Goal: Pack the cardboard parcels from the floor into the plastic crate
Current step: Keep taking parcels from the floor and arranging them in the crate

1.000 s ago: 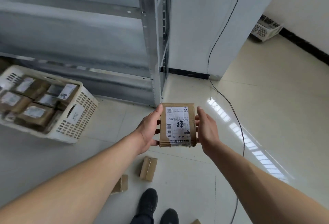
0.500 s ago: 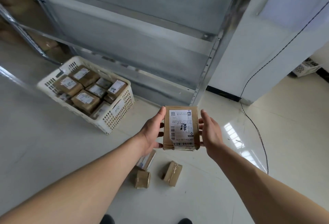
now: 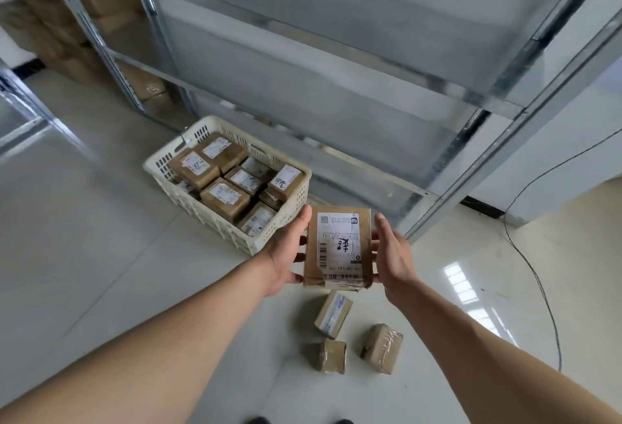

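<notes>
I hold a flat cardboard parcel [image 3: 338, 248] with a white shipping label in front of me, above the floor. My left hand [image 3: 289, 252] grips its left edge, thumb on top and fingers underneath. My right hand [image 3: 393, 255] grips its right edge the same way. The white perforated plastic crate [image 3: 188, 144] stands on the floor just beyond and left of the parcel, holding several labelled parcels. Three small taped parcels lie on the floor below my hands: one [image 3: 333, 314], a second [image 3: 333, 356], a third [image 3: 382, 348].
Grey metal shelving [image 3: 303, 53] rises behind the crate, with an upright post [image 3: 478, 171] to the right. Cardboard boxes [image 3: 148, 90] sit on shelves at the far left. A black cable [image 3: 538, 282] runs across the glossy floor on the right. My shoe tips [image 3: 259, 420] show at the bottom edge.
My view has swung left and the crate now sits close in front of the parcel. Both hands keep the same grip on the parcel. The floor parcels appear lower and to the right.
</notes>
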Action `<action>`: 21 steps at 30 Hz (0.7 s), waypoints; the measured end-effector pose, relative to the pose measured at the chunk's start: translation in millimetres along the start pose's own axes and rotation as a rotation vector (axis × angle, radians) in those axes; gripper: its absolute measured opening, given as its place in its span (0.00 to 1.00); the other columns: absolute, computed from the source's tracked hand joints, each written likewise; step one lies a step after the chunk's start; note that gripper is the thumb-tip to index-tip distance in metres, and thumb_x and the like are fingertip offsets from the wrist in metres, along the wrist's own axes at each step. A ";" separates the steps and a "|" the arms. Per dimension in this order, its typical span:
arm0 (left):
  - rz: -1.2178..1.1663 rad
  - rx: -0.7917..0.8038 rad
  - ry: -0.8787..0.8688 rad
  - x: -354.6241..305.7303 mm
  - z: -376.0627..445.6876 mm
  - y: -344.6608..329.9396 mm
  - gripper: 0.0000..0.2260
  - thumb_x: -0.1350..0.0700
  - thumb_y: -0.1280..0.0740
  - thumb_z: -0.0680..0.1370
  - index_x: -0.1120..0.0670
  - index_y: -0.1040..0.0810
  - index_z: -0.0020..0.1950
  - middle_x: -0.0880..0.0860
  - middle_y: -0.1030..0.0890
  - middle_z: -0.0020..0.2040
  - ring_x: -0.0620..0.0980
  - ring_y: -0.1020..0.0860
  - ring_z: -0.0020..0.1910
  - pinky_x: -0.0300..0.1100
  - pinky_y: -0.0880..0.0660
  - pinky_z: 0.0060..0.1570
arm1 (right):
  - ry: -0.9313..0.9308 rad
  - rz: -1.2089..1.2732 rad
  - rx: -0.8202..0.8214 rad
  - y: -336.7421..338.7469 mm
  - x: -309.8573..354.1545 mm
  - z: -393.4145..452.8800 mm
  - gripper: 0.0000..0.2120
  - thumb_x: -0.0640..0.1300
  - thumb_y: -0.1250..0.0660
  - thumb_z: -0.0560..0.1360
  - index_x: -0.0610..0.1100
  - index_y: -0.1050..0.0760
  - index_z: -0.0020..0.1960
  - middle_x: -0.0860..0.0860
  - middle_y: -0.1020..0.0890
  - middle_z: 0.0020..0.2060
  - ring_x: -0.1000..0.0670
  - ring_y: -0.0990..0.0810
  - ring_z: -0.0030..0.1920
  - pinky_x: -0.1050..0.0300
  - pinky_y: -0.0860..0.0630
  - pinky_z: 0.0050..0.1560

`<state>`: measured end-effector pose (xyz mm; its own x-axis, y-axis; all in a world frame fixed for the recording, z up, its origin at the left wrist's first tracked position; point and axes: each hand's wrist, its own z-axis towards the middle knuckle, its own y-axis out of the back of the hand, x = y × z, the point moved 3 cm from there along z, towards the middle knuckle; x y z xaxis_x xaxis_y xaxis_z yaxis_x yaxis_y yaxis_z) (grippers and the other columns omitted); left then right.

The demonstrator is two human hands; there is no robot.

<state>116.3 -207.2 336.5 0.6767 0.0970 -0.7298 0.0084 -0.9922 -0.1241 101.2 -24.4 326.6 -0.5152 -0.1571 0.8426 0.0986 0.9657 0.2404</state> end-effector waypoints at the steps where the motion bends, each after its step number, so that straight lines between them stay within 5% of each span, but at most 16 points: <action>1: -0.002 -0.008 0.004 -2.8 1.0 12.3 0.22 0.29 0.49 0.78 0.40 0.25 0.59 0.49 0.23 0.62 0.57 0.27 0.66 0.65 0.30 0.65 | -0.002 0.001 0.003 -11.8 3.6 0.5 0.38 0.79 0.45 0.62 0.51 0.19 0.51 0.46 0.15 0.50 0.43 0.17 0.53 0.32 0.22 0.60; 12: -0.010 -0.106 0.057 -32.4 33.5 108.0 0.19 0.29 0.48 0.78 0.38 0.23 0.53 0.46 0.21 0.56 0.54 0.25 0.62 0.63 0.27 0.62 | -0.079 -0.041 0.150 -117.3 30.5 48.6 0.42 0.79 0.45 0.60 0.46 0.20 0.53 0.43 0.16 0.49 0.41 0.16 0.51 0.32 0.19 0.55; 16: -0.027 -0.144 0.070 -41.2 52.0 136.2 0.20 0.28 0.47 0.76 0.38 0.23 0.53 0.50 0.22 0.61 0.56 0.26 0.64 0.65 0.28 0.63 | -0.080 -0.097 0.176 -152.4 31.2 78.0 0.38 0.79 0.46 0.62 0.51 0.21 0.52 0.46 0.15 0.49 0.42 0.17 0.52 0.33 0.20 0.55; 21: -0.037 -0.174 0.085 -54.6 75.8 167.7 0.16 0.32 0.48 0.80 0.38 0.26 0.49 0.48 0.27 0.55 0.53 0.30 0.62 0.58 0.26 0.57 | -0.098 -0.143 0.198 -190.1 48.0 95.1 0.31 0.75 0.44 0.71 0.51 0.22 0.56 0.47 0.15 0.52 0.44 0.17 0.53 0.34 0.19 0.55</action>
<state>24.9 -373.0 304.6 0.7335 0.1341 -0.6663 0.1564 -0.9873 -0.0265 -23.3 -195.8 275.6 -0.5931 -0.2831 0.7537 -0.1442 0.9584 0.2464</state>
